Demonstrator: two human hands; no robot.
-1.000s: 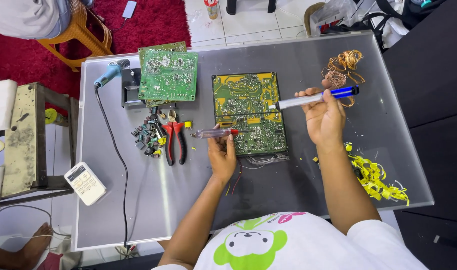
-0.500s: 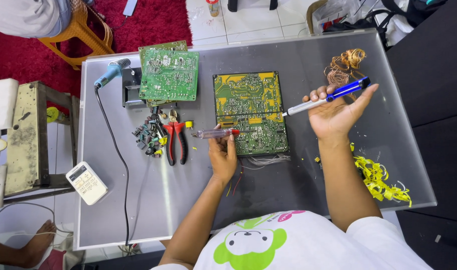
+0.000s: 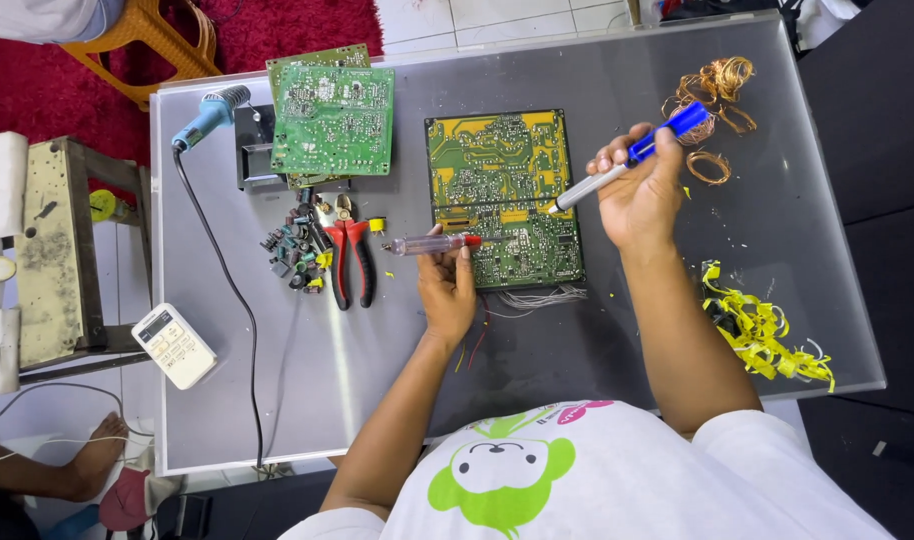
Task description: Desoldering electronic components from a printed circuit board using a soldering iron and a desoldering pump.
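Observation:
A green and yellow circuit board [image 3: 497, 175] lies flat in the middle of the grey table [image 3: 377, 360]. My right hand [image 3: 642, 195] grips a blue-handled soldering tool [image 3: 627, 158], slanted, with its metal tip at the board's right edge. My left hand [image 3: 447, 285] rests at the board's lower left corner and holds a clear-handled screwdriver with a red collar [image 3: 432, 243], lying level and pointing at the board. Loose wires [image 3: 532, 297] trail from the board's near edge.
A second green board [image 3: 332, 120] sits at the back left beside a blue hot-air tool [image 3: 209, 115] with a black cable. Red pliers [image 3: 347, 255] and small parts [image 3: 292, 250] lie left of my hand. Copper coils [image 3: 717, 85], yellow strips [image 3: 757, 325], a white remote [image 3: 174, 345], another person's foot [image 3: 92, 460].
My right hand has moved left and down, bringing the soldering tool's tip onto the board's right edge. The left hand and screwdriver have stayed put.

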